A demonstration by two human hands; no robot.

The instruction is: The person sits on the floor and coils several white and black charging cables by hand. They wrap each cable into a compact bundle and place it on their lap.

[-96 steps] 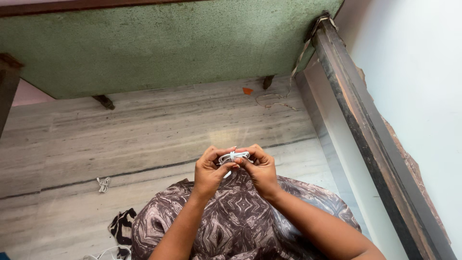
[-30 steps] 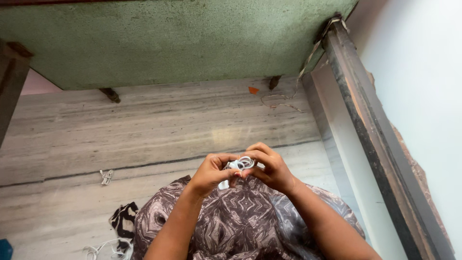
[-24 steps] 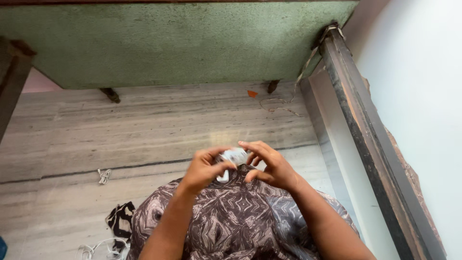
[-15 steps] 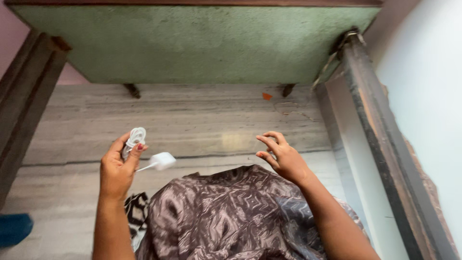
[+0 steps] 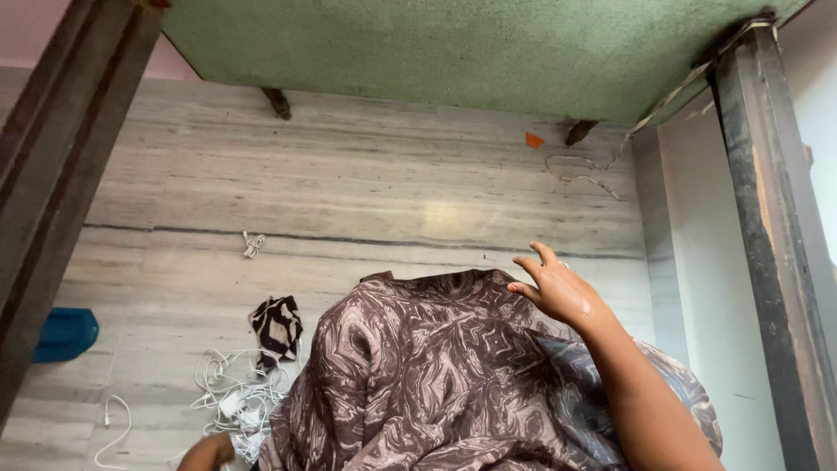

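Observation:
My right hand (image 5: pixel 556 292) hovers open above the brown patterned cloth (image 5: pixel 436 375) over my lap, fingers spread and holding nothing. Only a small part of my left hand (image 5: pixel 209 452) shows at the bottom edge, low beside a tangled pile of white cables and chargers (image 5: pixel 234 399) on the floor. Whether it grips anything there is hidden. A small coiled white cable (image 5: pixel 253 244) lies alone further out on the striped stone floor (image 5: pixel 349 192).
A green board (image 5: pixel 471 44) spans overhead on dark wooden posts at the left (image 5: pixel 52 166) and right (image 5: pixel 772 218). A blue object (image 5: pixel 65 334), a black-and-white cloth scrap (image 5: pixel 277 324), a loose white cable (image 5: pixel 109 423), an orange scrap (image 5: pixel 534 139) and some string (image 5: pixel 580 170) lie on the floor.
My hands parted. The left hand carried the wound white cable down and left to the cable pile and is nearly out of view. The right hand stayed open over my lap.

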